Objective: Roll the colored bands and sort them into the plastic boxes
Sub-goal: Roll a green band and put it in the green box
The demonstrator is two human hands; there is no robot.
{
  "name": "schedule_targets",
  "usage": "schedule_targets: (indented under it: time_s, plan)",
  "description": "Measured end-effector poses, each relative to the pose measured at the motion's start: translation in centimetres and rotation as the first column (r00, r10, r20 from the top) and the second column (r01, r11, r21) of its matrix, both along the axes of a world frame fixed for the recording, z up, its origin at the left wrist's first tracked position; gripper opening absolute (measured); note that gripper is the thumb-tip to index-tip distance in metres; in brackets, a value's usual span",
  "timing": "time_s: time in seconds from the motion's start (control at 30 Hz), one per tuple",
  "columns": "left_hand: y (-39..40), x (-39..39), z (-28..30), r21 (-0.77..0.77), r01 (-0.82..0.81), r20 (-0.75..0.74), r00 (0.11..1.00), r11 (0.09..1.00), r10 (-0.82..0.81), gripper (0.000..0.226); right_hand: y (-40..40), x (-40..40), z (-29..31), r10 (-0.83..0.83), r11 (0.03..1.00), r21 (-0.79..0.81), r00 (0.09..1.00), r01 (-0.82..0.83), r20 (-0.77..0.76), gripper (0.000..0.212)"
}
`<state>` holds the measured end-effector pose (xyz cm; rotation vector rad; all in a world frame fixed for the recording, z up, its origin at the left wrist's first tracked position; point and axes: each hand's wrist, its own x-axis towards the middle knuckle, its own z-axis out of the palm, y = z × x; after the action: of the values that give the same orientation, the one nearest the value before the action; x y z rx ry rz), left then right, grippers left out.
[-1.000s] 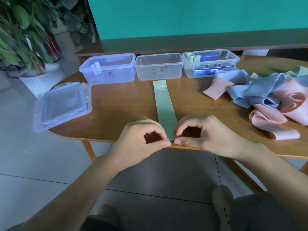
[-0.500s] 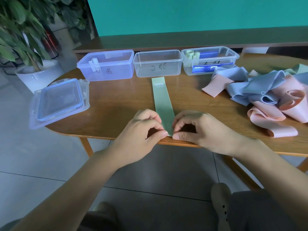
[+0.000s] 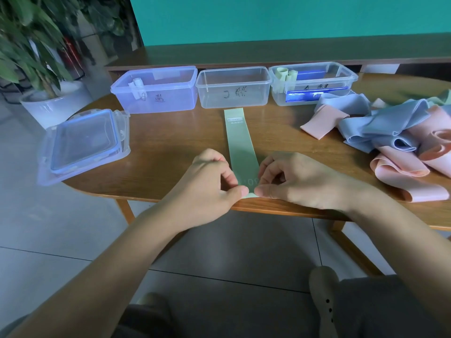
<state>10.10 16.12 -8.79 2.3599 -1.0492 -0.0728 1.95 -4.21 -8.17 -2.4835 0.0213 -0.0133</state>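
Green band [image 3: 240,147] flat, near end seemingly pinched between both hands' fingers [image 3: 240,191].

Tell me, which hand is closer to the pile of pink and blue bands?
Right. The right hand sits just left of the pile with bare table between; the left hand is farther, beyond the green band.

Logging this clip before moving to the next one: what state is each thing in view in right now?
green band: flat on the table, near end pinched, not yet rolled
left hand: pinching the band's near end
right hand: pinching the same end
left box: open, one roll inside
middle box: open, empty
right box: open, pale rolls inside
lids: off, stacked at the table's left
band pile: unrolled, tangled
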Motion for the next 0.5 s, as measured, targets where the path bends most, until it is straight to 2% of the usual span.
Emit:
schedule_targets:
  time_s: [0.17, 0.27, 0.4, 0.5]
  plan:
    - [0.0, -0.1, 0.2, -0.078, 0.087, 0.001, 0.996, 0.993, -0.088, 0.005, -0.3, 0.0, 0.2, -0.086, 0.996, 0.007, 0.996, 0.086, 0.019, 0.025]
    - [0.1, -0.4, -0.3, -0.154, 0.152, 0.007, 0.988, 0.976, -0.152, 0.011, -0.2, -0.1, 0.0, -0.010, 0.997, 0.078, 0.998, 0.005, 0.055, 0.017]
    - [0.2, -0.3, -1.2, -0.153, 0.227, 0.165, 0.966, 0.962, -0.202, 0.011, -0.3, -0.8, -0.8, 0.171, 0.977, 0.094, 0.969, -0.189, 0.178, 0.010]
    - [0.4, -0.4, -1.9, -0.121, 0.269, 0.295, 0.929, 0.955, -0.225, 0.012, -0.7, -1.2, -1.4, 0.209, 0.974, 0.033, 0.946, -0.224, 0.246, 0.008]
